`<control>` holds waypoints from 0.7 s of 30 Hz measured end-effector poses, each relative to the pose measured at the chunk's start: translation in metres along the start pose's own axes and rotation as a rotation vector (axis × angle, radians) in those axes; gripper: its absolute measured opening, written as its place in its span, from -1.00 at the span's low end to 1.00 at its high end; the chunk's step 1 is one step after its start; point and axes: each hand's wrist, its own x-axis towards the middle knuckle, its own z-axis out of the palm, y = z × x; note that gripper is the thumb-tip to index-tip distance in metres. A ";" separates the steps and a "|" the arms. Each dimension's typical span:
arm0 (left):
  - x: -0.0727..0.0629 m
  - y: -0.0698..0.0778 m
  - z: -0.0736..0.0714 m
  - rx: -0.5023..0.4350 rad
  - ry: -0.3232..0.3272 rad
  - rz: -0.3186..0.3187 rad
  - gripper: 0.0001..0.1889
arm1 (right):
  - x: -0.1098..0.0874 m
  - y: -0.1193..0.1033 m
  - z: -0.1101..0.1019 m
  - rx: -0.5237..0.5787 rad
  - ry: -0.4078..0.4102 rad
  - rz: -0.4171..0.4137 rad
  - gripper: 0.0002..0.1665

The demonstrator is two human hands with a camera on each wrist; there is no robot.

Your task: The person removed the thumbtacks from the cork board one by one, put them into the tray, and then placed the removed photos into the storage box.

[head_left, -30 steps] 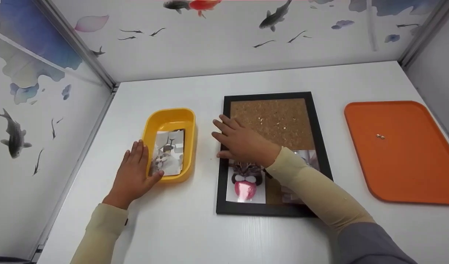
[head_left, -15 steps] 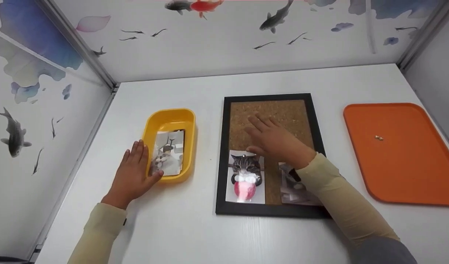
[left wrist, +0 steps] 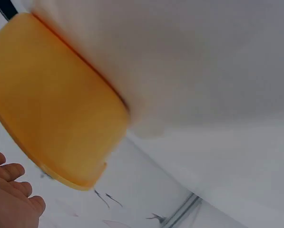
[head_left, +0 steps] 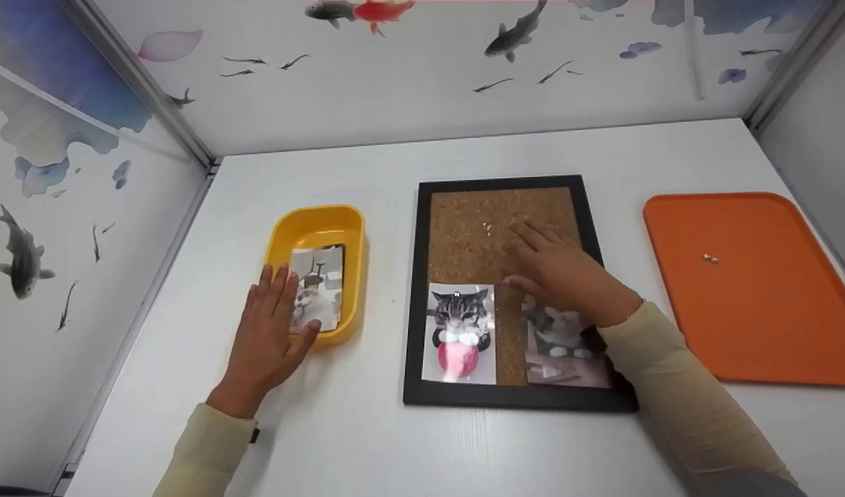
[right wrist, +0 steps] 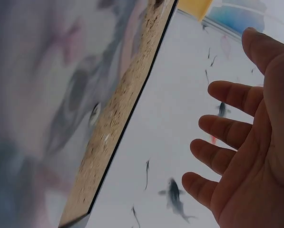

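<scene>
My left hand (head_left: 267, 342) is at the left near side of a yellow plastic bin (head_left: 353, 276), fingers straight and overlapping its rim. In the bin lies a small stack of photos (head_left: 324, 286). My right hand (head_left: 564, 276) is held with extended fingers over a black-framed corkboard (head_left: 464, 235) and holds nothing. A cat photo with a pink ball (head_left: 458, 338) is on the board's lower left, with a pin (head_left: 457, 294) near its top. A second cat photo (head_left: 564, 345) is at the lower right, partly hidden by the hand and sleeve.
An orange tray (head_left: 754, 310) lies to the right, with a couple of small shiny pins (head_left: 710, 259) on it. Small light specks (head_left: 487, 228) show on the upper cork. Fish-patterned panels (head_left: 395, 90) enclose the white table (head_left: 367, 442) at the back and sides.
My right hand has moved right across the corkboard, uncovering the left cat photo and more cork. My left hand has shifted slightly right, over the bin's edge.
</scene>
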 end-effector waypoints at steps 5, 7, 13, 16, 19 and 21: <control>0.004 0.027 0.003 -0.047 0.108 0.128 -0.21 | -0.010 0.005 -0.004 0.010 -0.001 0.025 -0.24; 0.007 0.038 0.005 -0.055 0.122 0.167 -0.22 | -0.013 0.007 -0.007 -0.001 0.000 0.025 -0.25; 0.018 0.073 0.011 -0.081 0.018 0.226 -0.26 | -0.025 0.013 -0.011 0.002 -0.034 0.065 -0.24; 0.025 0.092 0.017 -0.080 -0.028 0.285 -0.26 | -0.030 0.016 -0.010 -0.002 -0.049 0.081 -0.20; 0.034 0.113 0.025 -0.068 -0.102 0.348 -0.26 | -0.034 0.018 -0.011 -0.008 -0.029 0.086 -0.20; 0.039 0.129 0.031 -0.066 -0.182 0.379 -0.25 | -0.037 0.019 -0.011 -0.005 -0.010 0.084 -0.21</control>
